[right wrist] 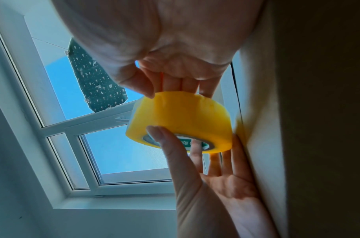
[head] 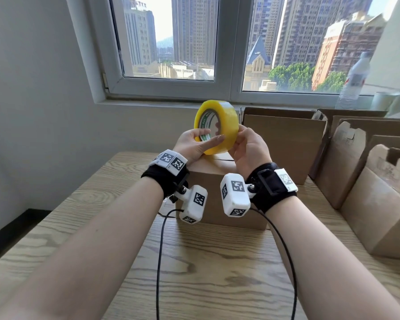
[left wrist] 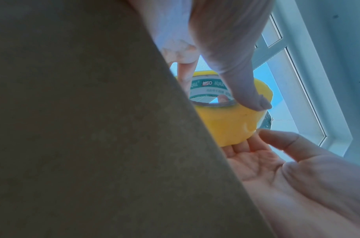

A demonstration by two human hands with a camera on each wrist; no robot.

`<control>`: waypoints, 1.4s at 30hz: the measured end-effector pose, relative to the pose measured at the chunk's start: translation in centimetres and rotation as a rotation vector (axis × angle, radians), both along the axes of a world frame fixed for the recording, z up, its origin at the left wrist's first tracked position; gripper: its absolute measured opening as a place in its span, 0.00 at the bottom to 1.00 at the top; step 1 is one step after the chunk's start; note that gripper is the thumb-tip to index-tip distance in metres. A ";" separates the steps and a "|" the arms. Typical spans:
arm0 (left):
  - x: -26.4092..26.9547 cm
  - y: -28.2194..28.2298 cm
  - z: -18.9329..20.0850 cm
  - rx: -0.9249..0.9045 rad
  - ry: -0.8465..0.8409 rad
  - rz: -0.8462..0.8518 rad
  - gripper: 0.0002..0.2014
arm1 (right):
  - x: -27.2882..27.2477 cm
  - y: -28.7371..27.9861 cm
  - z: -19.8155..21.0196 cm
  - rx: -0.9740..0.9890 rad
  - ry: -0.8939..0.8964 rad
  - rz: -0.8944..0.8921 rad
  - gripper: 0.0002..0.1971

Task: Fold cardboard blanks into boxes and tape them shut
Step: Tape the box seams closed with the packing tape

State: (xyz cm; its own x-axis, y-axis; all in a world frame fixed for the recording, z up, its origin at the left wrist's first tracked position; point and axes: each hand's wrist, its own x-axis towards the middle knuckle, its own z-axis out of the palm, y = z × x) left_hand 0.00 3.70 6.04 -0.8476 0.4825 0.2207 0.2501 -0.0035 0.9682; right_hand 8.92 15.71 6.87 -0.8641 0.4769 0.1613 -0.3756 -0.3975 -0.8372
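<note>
Daylight is pouring through the window point(head: 171, 42) at the far wall, with towers showing beyond the glass. A wood-grain table point(head: 206, 269) is stretching from near to far below it. Along its right side open cardboard boxes point(head: 286, 144) are standing in a row, flaps up. A clear plastic bottle point(head: 353, 82) is standing on the sill at the far right. At the middle of the table a closed cardboard box point(head: 208, 181) is sitting, its top seam showing just beneath the hands. Both forearms are reaching out over the table, each wearing a black wrist strap with white marker blocks and a trailing black cable. Above the closed box, clear of its top, a yellow tape roll point(head: 216, 127) is being held up on edge, its green-printed core facing left. The left hand point(head: 195, 144) is gripping the roll from the left, thumb lying across the core opening and fingers reaching behind it. The right hand point(head: 249, 148) is gripping the roll's outer band from the right, thumb and fingers curling round the yellow surface.
</note>
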 end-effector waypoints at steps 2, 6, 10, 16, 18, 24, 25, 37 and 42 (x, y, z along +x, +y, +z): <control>0.1 0.0 0.0 0.002 -0.003 -0.004 0.51 | 0.0 -0.1 0.1 -0.007 -0.019 -0.035 0.18; 0.2 0.1 0.1 -0.006 -0.009 -0.013 0.51 | -0.3 0.1 0.1 -0.038 -0.028 -0.062 0.15; 0.3 -0.2 0.2 -0.008 -0.036 -0.047 0.49 | -0.2 0.2 0.2 -0.066 -0.026 -0.016 0.09; 0.4 -0.2 0.2 0.002 -0.039 -0.051 0.49 | 0.2 0.1 0.2 -0.078 -0.011 0.019 0.15; 0.4 -0.2 0.3 0.004 -0.051 -0.035 0.48 | 0.3 -0.1 0.3 -0.076 -0.032 0.017 0.23; 0.1 0.1 0.1 0.023 -0.060 0.010 0.53 | 0.3 0.4 0.3 -0.110 -0.008 0.057 0.19; 0.1 0.1 0.1 0.028 -0.062 0.011 0.54 | 0.2 0.4 0.2 -0.114 0.006 0.067 0.19; 0.6 -0.4 0.6 0.090 -0.089 -0.066 0.52 | -0.4 -0.1 -0.4 0.188 0.020 0.043 0.12; 0.7 -0.4 0.3 0.059 -0.088 -0.087 0.42 | -0.6 0.3 -0.2 0.030 0.034 0.004 0.06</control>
